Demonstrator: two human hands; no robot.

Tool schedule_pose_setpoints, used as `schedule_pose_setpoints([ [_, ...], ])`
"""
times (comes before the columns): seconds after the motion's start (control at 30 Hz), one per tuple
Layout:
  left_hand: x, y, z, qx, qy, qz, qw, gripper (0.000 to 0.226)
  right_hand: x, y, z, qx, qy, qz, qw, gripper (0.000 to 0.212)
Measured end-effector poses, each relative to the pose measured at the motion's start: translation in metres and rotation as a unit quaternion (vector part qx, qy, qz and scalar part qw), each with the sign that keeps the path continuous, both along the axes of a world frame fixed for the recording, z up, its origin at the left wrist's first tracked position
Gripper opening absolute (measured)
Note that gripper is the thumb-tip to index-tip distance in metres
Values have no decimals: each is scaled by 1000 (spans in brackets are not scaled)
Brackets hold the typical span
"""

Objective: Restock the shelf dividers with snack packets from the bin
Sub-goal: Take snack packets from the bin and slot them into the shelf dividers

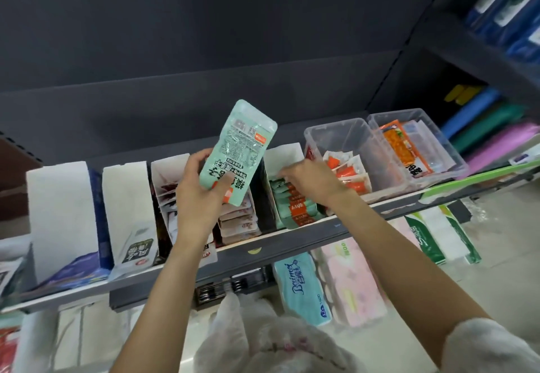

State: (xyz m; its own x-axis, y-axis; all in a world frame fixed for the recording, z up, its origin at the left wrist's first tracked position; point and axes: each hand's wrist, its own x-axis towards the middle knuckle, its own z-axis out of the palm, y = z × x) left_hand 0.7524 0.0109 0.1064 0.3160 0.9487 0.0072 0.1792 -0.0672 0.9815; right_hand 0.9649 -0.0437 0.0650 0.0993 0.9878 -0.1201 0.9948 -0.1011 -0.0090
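- Grey metal shelf (pixel 306 237) runs left to right, its front lip nearest; dark open room rises above the rows.
- White card dividers (pixel 124 197) stand along it, with clear plastic bins (pixel 350 139) at the right.
- Stacked green packets (pixel 295 206) fill one divider slot; the right hand (pixel 309 180), palm down, pinches at their far end.
- Left hand (pixel 198 194) grips the lower end of a mint-green packet (pixel 239 145), upright above the middle slots.

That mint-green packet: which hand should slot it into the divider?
Probably the left hand: it already holds the mint-green packet. The right hand is at the matching packets in their divider.
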Motion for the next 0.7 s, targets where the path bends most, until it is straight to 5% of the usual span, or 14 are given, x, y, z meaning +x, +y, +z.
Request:
schedule_pose_setpoints([
  [0.13,10,11,9,77,70,-9,995,33,3,-19,2,-18,180,-39,983,34],
  [0.27,36,22,17,246,190,-57,949,26,7,-40,4,70,174,-53,981,33],
  [0.4,67,26,26,297,231,-133,917,24,6,-51,-2,134,173,-82,972,29],
  [0.6,76,19,22,25,69,-130,989,41,-13,-47,13,308,110,-80,942,55],
  [0.7,80,8,21,-115,-38,-118,986,22,-16,-33,20,383,53,-43,921,35],
])
